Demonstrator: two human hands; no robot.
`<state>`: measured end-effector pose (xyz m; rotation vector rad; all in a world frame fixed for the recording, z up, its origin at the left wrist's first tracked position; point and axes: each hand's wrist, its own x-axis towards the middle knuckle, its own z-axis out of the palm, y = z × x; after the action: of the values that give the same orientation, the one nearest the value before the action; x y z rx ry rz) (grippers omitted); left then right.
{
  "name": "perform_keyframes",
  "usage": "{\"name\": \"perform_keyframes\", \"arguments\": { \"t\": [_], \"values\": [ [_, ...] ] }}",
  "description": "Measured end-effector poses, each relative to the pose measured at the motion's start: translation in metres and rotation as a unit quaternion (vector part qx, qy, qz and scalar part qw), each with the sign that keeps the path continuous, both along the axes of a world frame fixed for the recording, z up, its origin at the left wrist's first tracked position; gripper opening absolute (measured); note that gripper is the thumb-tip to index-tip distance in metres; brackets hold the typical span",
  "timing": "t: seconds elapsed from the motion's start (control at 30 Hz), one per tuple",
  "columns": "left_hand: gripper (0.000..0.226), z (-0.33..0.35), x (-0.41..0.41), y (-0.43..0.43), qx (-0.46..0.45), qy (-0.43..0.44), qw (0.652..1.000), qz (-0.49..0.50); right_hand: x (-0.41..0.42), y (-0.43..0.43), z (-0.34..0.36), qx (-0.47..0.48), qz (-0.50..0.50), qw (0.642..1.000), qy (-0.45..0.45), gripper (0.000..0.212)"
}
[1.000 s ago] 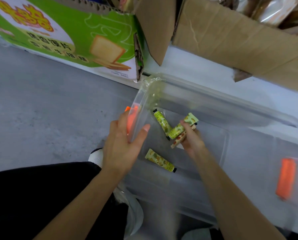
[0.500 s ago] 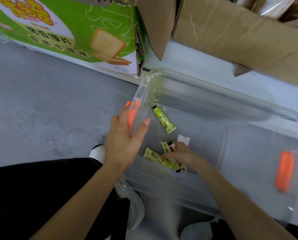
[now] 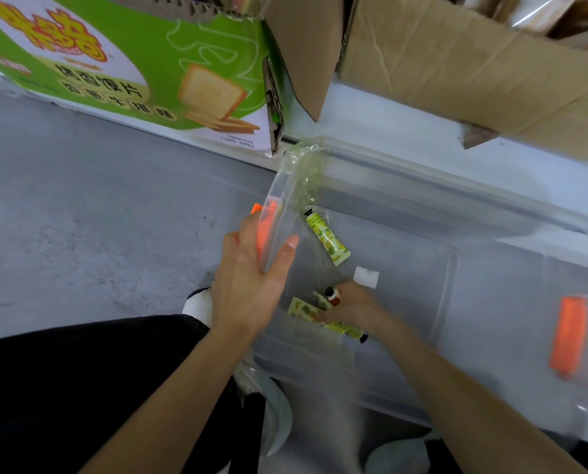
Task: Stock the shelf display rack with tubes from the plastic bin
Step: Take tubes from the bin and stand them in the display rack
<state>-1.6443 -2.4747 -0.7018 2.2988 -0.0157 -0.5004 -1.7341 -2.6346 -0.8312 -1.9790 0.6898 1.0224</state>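
Note:
A clear plastic bin [image 3: 456, 206] with orange latches stands on the floor below me. My left hand [image 3: 251, 278] grips its left end wall at the orange latch [image 3: 264, 227], thumb inside the bin. My right hand [image 3: 350, 304] reaches down to the bin's floor and holds small tubes, one with a red and black cap [image 3: 333, 295], while its fingers close on a yellow-green tube [image 3: 323, 318] lying there. Another yellow-green tube [image 3: 327, 237] lies loose near the bin's far left corner. The display rack is out of view.
A green printed carton [image 3: 132, 66] and brown open cardboard boxes [image 3: 456, 73] stand behind the bin. A second orange latch [image 3: 569, 335] marks the bin's right end. Grey floor [image 3: 90, 206] lies to the left. My dark trouser leg and white shoes sit near the bin's front.
My right hand, holding tubes, moved from the bin's middle down to the near tube on its floor and stays there. One tube was left near the far corner. My left hand kept its grip.

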Motion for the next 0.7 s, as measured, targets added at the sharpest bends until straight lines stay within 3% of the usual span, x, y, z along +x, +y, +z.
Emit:
{"name": "perform_keyframes", "arguments": {
  "t": [0.1, 0.23, 0.3, 0.37, 0.43, 0.5, 0.57, 0.63, 0.7],
  "values": [
    [0.060, 0.001, 0.000, 0.000, 0.010, 0.000, 1.000, -0.006, 0.000, -0.009, 0.020, 0.063, -0.104, 0.993, -0.004, 0.031],
    [0.073, 0.009, -0.003, -0.002, 0.040, -0.003, 0.999, -0.015, -0.005, -0.026, 0.078, 0.137, -0.278, 0.950, -0.037, 0.022],
    [0.080, 0.023, -0.003, -0.007, 0.040, -0.044, 0.998, 0.015, -0.009, -0.031, 0.112, 0.183, -0.343, 0.919, -0.062, 0.017],
    [0.072, 0.047, -0.004, -0.017, -0.005, -0.067, 0.997, 0.044, -0.011, -0.032, 0.146, 0.232, -0.411, 0.875, -0.104, 0.016],
    [0.043, 0.076, -0.007, -0.032, -0.088, -0.010, 0.995, 0.042, -0.008, -0.032, 0.184, 0.278, -0.469, 0.825, -0.146, 0.017],
    [0.029, 0.103, -0.009, -0.047, -0.142, 0.120, 0.982, -0.012, -0.002, -0.031, 0.222, 0.308, -0.499, 0.789, -0.184, 0.010],
    [0.056, 0.125, -0.012, -0.059, -0.147, 0.213, 0.960, -0.102, 0.006, -0.032, 0.257, 0.319, -0.495, 0.778, -0.220, 0.008],
    [0.076, 0.151, -0.014, -0.068, -0.143, 0.225, 0.946, -0.183, 0.012, -0.034, 0.289, 0.309, -0.488, 0.777, -0.249, 0.013],
    [0.068, 0.179, -0.015, -0.074, -0.168, 0.197, 0.940, -0.224, 0.015, -0.037, 0.318, 0.309, -0.483, 0.771, -0.279, 0.014]
  ]
}}
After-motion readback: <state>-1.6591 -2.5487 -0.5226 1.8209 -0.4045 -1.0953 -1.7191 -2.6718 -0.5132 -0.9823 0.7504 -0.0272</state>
